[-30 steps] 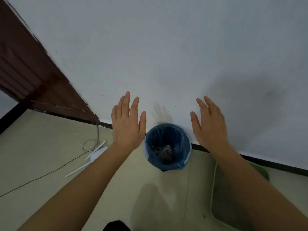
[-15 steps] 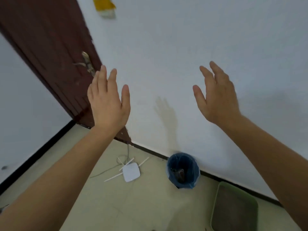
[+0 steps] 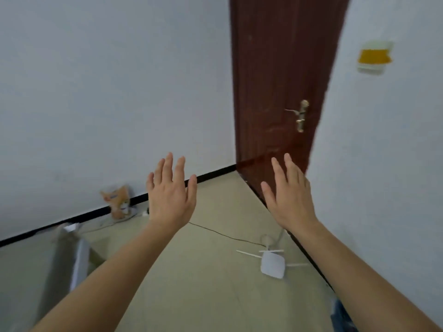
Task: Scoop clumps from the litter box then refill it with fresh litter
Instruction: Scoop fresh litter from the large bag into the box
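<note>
blue-lined bin: blurred blue sliver only, bottom right corner, beside the right wall | orange cat-print package: blurred, upright on the floor, against the left wall's black skirting

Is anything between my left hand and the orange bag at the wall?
Nothing visible stands between the left hand and the orange bag; thin cables lie on the floor beside it.
</note>
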`<move>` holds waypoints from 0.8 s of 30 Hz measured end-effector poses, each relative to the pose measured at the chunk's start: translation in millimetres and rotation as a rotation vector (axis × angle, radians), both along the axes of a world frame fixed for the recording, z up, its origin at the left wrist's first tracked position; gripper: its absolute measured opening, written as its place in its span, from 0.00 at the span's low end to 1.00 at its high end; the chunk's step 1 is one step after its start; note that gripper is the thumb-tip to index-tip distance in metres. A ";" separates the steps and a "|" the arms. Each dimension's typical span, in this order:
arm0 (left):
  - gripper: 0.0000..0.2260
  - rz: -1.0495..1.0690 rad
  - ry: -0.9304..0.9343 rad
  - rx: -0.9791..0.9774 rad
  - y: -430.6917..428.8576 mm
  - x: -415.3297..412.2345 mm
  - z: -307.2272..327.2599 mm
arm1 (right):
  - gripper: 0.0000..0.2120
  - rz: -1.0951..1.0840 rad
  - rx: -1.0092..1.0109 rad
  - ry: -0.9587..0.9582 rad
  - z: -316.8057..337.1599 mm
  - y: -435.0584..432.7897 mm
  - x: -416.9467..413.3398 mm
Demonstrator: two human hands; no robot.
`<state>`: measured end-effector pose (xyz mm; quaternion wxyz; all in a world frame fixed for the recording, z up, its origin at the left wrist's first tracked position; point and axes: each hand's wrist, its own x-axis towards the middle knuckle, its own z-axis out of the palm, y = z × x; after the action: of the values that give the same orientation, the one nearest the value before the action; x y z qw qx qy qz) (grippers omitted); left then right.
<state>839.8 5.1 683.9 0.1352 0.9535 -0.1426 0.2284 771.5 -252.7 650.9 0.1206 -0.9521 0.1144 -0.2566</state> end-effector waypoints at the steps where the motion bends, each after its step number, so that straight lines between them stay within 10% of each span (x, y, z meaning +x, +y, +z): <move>1: 0.27 0.047 -0.004 -0.015 28.0 10.6 -0.9 | 0.30 0.051 -0.006 0.003 4.0 27.9 22.7; 12: 0.27 0.343 0.034 0.047 287.0 167.9 -20.8 | 0.31 0.445 -0.093 0.098 13.1 303.7 284.8; 24: 0.32 0.463 0.172 0.070 347.2 434.8 -69.2 | 0.31 0.536 -0.052 0.167 -33.9 359.3 555.7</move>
<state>1274.6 352.4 614.8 0.0579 0.9807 0.0841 0.1665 1327.3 106.7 617.0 0.1500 -0.9690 -0.1385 -0.1388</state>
